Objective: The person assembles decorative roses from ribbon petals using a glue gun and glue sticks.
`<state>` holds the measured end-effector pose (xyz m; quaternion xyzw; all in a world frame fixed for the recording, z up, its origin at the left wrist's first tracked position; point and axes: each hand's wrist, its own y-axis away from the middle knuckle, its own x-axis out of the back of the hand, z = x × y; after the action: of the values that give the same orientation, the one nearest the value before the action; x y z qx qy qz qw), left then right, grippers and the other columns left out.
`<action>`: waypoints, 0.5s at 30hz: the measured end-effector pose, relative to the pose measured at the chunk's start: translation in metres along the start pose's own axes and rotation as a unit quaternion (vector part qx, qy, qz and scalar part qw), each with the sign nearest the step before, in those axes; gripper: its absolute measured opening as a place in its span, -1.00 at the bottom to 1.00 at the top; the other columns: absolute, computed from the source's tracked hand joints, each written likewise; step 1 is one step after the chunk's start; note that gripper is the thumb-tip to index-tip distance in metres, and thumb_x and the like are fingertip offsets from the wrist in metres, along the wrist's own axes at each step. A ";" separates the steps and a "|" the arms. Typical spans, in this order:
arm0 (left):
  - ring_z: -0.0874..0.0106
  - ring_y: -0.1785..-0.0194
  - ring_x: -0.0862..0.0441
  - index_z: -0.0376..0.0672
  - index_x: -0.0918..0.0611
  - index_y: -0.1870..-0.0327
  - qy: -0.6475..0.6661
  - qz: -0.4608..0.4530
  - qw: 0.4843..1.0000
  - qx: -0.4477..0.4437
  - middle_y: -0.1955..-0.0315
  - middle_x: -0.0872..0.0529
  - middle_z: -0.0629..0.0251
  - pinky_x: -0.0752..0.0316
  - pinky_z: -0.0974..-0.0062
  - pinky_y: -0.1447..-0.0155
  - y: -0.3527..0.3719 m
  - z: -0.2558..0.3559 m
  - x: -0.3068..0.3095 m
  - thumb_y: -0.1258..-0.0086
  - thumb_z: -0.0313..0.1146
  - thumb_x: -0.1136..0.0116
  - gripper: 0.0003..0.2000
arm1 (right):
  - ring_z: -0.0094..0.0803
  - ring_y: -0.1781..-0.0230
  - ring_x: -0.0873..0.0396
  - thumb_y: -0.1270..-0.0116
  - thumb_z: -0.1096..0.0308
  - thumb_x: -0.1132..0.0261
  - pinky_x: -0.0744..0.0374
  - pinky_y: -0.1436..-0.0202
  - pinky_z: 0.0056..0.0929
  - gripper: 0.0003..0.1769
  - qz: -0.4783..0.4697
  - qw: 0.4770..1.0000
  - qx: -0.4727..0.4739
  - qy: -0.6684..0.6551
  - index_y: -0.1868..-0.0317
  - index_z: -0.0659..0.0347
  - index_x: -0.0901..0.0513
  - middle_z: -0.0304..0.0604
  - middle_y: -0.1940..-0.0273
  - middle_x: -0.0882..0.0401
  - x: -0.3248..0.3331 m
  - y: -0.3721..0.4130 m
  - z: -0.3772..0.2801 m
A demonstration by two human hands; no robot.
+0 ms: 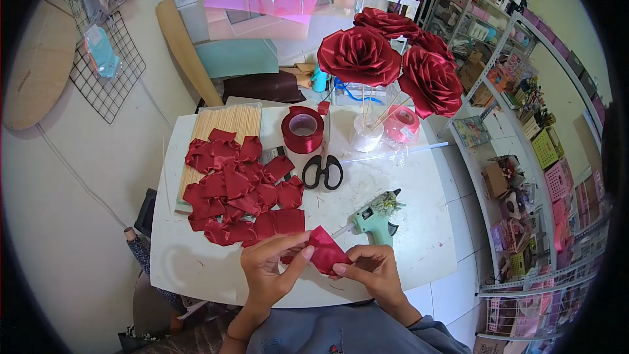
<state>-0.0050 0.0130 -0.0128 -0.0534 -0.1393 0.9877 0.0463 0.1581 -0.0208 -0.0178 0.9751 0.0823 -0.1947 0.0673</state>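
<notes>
Between my hands is a small piece of dark red satin ribbon (pixel 325 251), held near the front edge of the white table (pixel 419 223). My left hand (pixel 275 265) pinches its upper left side between thumb and fingers. With the thumb on top, my right hand (pixel 373 272) grips the lower right corner. Just beyond the right hand lies a mint green glue gun (pixel 377 218), a glue stick jutting from its rear. A heap of cut red ribbon pieces (pixel 236 187) spreads to the left, partly over a bundle of wooden skewers (pixel 226 121).
Black-handled scissors (pixel 322 172) lie below a red ribbon roll (pixel 303 130). Large red satin roses (pixel 360 56) stand on sticks in a white holder (pixel 365 134), beside a pink tape roll (pixel 401 123). Crowded shelves (pixel 517 105) line the right; a wire grid (pixel 124 59) hangs left.
</notes>
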 end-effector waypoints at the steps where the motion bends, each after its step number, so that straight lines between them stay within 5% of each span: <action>1: 0.54 0.41 -0.58 -0.33 -0.59 0.29 -0.062 -0.002 0.997 -0.051 0.45 -0.63 0.17 -0.48 0.69 0.34 -0.002 0.000 0.000 0.02 -0.67 -0.14 -0.79 | -0.57 0.41 -0.49 -0.08 0.56 -0.23 -0.43 0.26 -0.63 -0.95 -0.002 1.000 0.001 0.000 0.43 0.40 -0.56 -0.14 0.46 -0.57 0.001 0.000 0.001; 5: 0.45 0.44 -0.58 -0.32 -0.62 0.40 -0.190 -0.017 0.971 -0.147 0.52 -0.61 0.13 -0.46 0.63 0.33 -0.003 0.006 -0.003 0.08 -0.69 -0.13 -0.82 | -0.58 0.42 -0.49 -0.08 0.56 -0.24 -0.42 0.28 -0.65 -0.95 -0.001 1.000 -0.012 -0.007 0.43 0.39 -0.56 -0.14 0.45 -0.57 0.002 0.000 0.002; 15: 0.41 0.41 -0.59 -0.34 -0.61 0.46 -0.131 -0.045 0.980 -0.143 0.50 -0.61 0.10 -0.47 0.62 0.31 -0.002 0.004 -0.004 0.10 -0.67 -0.16 -0.87 | -0.62 0.41 -0.45 -0.07 0.58 -0.24 -0.40 0.28 -0.65 -0.96 -0.011 1.000 -0.010 0.001 0.44 0.39 -0.56 -0.19 0.46 -0.55 -0.002 0.003 -0.003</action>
<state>-0.0009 0.0136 -0.0079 0.0770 -0.2864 0.9529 0.0638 0.1580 -0.0233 -0.0139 0.9737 0.0951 -0.1934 0.0744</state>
